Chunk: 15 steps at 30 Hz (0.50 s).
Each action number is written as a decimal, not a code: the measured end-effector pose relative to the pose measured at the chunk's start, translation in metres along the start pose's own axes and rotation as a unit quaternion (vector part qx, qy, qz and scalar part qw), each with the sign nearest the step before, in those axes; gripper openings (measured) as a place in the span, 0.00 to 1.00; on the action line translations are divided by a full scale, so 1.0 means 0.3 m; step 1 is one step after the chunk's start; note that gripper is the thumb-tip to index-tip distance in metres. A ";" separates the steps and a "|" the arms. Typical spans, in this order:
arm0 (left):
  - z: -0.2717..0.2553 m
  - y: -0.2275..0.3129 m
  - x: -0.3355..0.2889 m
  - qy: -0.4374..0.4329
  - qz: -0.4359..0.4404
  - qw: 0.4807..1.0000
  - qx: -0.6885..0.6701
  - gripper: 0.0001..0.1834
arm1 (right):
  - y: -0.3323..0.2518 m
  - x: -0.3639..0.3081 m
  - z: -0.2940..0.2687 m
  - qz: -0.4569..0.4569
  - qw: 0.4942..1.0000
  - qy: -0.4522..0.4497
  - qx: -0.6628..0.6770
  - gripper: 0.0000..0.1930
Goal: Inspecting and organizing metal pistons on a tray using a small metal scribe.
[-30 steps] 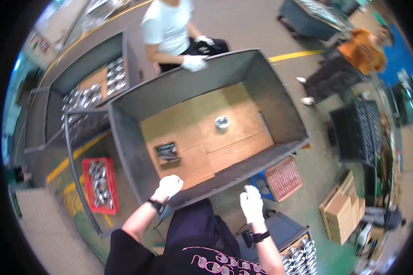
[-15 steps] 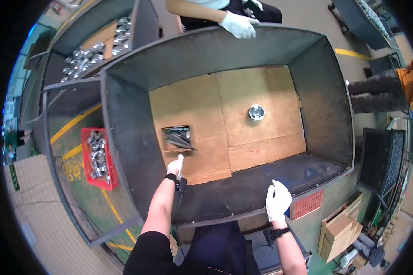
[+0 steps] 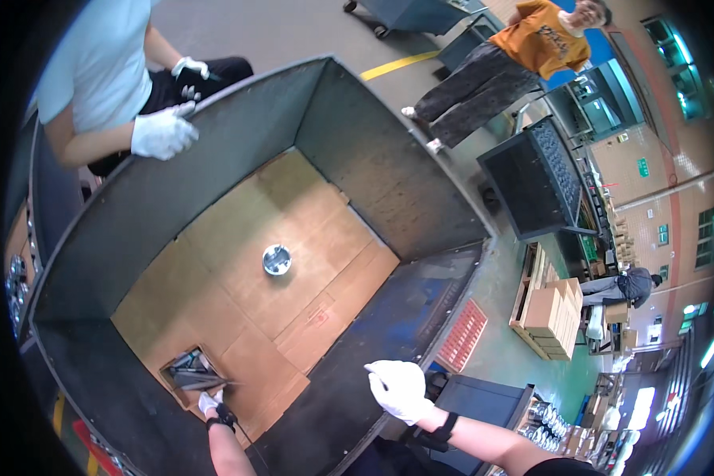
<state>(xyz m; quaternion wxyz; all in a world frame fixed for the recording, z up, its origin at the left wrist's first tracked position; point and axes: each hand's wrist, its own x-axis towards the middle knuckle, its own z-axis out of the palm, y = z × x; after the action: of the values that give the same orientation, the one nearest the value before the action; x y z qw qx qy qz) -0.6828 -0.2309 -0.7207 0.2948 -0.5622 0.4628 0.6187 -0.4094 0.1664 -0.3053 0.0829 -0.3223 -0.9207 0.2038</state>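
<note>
At the bottom left, my left hand, in a white glove, is against the near corner of a small open cardboard box. Its fingers are too small and blurred to tell whether they grip the box. Several dark, long tools lie inside the box. My right hand, also gloved, hovers near the bin's near rim with its fingers curled in; nothing shows in it. Both hands are at a large dark metal bin lined with cardboard. On this lining stands a shiny round metal part, apart from both hands.
Across the bin, a seated co-worker's gloved hand lies on the far rim. A person in an orange shirt stands beyond the right corner. To the right are a red crate, boxes on a pallet and a dark cart.
The view has swung to the right, bringing in more of the hall and the standing person. My left hand has closed the gap to the small box. My right hand stays curled.
</note>
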 end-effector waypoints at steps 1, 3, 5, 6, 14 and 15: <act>-0.015 -0.036 -0.056 0.000 0.134 0.931 0.340 0.39 | -0.001 -0.005 0.006 -0.003 1.000 0.001 -0.011 0.10; 0.034 -0.060 -0.199 0.014 0.371 0.421 0.828 0.43 | 0.028 -0.017 -0.006 0.021 0.999 -0.015 -0.027 0.12; -0.016 -0.019 -0.358 -0.060 0.385 0.431 0.814 0.48 | -0.004 -0.034 -0.009 0.031 0.998 -0.033 -0.036 0.12; -0.050 -0.039 -0.447 -0.017 0.496 0.302 0.814 0.33 | -0.013 -0.045 -0.027 0.036 0.997 -0.071 -0.021 0.14; 0.062 -0.030 -1.144 -0.217 0.649 0.246 0.686 0.28 | -0.012 -0.311 -0.317 0.091 0.976 -0.126 0.154 0.28; 0.092 -0.021 -1.174 -0.223 0.640 0.264 0.687 0.30 | -0.018 -0.328 -0.463 0.107 0.959 -0.172 0.199 0.30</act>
<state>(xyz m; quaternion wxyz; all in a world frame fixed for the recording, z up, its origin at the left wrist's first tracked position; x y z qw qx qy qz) -0.6207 -0.1486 -0.3827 0.1711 0.4880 0.8409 0.1594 -0.2964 0.1454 -0.1798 -0.0366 -0.3561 -0.8221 0.4428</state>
